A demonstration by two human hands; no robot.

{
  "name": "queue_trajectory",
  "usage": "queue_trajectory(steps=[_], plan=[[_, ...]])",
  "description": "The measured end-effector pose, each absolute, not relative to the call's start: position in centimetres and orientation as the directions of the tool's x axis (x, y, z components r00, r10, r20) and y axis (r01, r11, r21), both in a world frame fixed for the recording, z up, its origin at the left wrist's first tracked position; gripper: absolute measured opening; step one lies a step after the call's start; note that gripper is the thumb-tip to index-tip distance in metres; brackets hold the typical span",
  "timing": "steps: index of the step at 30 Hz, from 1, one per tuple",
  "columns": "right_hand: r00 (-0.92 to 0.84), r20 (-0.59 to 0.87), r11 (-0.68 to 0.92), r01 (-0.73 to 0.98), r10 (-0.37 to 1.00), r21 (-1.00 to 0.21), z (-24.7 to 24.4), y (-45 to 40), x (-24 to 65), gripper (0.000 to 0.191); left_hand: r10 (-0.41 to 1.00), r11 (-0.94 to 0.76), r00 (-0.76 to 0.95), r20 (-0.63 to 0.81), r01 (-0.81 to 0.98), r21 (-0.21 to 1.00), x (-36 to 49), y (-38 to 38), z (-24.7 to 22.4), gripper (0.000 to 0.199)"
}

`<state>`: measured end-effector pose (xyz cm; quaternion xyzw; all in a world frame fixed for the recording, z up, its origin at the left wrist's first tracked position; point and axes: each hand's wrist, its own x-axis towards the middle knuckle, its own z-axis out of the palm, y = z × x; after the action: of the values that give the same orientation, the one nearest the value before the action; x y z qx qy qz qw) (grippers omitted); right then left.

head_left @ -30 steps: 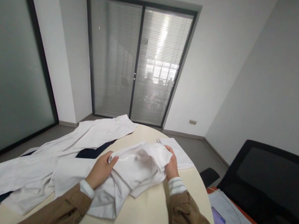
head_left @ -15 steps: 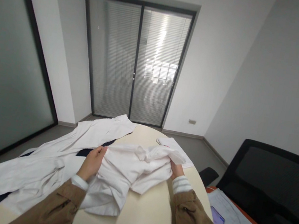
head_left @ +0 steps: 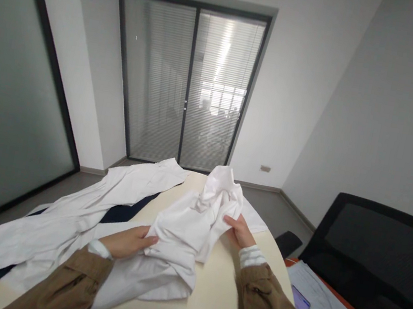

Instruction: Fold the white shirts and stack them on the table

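- Nearest: left hand [head_left: 129,241], thumb laid over the cloth and closed down to a pinch; fingers beneath mostly hidden.
- Right hand [head_left: 240,229] slightly farther out, thumb and fingers closed on the cloth's right edge.
- Between them: crumpled white woven-fabric garment [head_left: 181,227], far end bunched up, lower folds drooping over the cream round-edged tabletop [head_left: 216,300].
- Step in hand, my reading: turning and sorting out the bunched garment. The next move calls for both grips kept, the bunched end shaken loose and edges found before laying flat.
- Left, alongside: long white rumpled garments [head_left: 130,178], dark navy cloth [head_left: 128,210] showing between them; loose folds could snag together.
- Beyond the right hand: flat white cloth piece [head_left: 255,217], partly covered from view.
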<state>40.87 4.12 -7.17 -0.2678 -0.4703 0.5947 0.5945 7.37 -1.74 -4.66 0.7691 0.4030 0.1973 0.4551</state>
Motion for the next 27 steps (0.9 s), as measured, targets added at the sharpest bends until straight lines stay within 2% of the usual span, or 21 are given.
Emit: queue_trajectory(steps=[4,7,9,13,16,19,21,24,27], plan=[[-0.197,0.176,0.082,-0.41,0.964,-0.909,-7.1,3.5,40.0,0.082,0.72,-0.214,0.683,-0.123,0.388,0.896,7.9,-2.9,-3.8,0.054],[-0.2,0.116,0.036,-0.364,0.973,-0.931,-7.2,3.5,40.1,0.08,0.656,-0.049,0.723,-0.214,0.324,0.945,8.4,-3.9,-3.5,0.05],[-0.162,0.109,0.048,-0.342,0.981,-0.938,-7.5,3.7,40.4,0.076,0.684,0.032,0.697,-0.215,0.266,0.964,8.8,-4.1,-3.6,0.046],[0.004,0.141,0.134,-0.336,0.99,-0.932,-8.0,4.8,41.1,0.058,0.867,-0.038,0.496,-0.04,0.147,0.988,8.9,-2.8,-4.1,0.042],[0.096,0.157,0.181,-0.347,0.983,-0.92,-7.8,5.6,41.8,0.05,0.971,-0.013,0.237,-0.004,0.069,0.998,8.1,-1.2,-4.8,0.046],[0.117,0.135,0.17,-0.384,0.984,-0.908,-7.3,5.9,42.3,0.048,0.991,-0.015,-0.131,0.009,-0.046,0.999,6.7,0.3,-5.6,0.045],[0.109,0.099,0.136,-0.42,0.989,-0.897,-7.0,5.7,42.2,0.048,0.956,-0.059,-0.292,0.004,-0.181,0.982,6.0,1.0,-6.0,0.04],[0.074,0.093,0.117,-0.458,0.993,-0.881,-7.0,5.1,41.6,0.052,0.947,-0.071,-0.313,-0.068,-0.41,0.909,5.8,1.5,-6.3,0.024],[-0.025,0.133,0.109,-0.434,0.991,-0.894,-7.4,4.6,41.0,0.067,0.965,0.015,-0.224,-0.138,-0.476,0.879,6.5,1.4,-6.4,0.014]])
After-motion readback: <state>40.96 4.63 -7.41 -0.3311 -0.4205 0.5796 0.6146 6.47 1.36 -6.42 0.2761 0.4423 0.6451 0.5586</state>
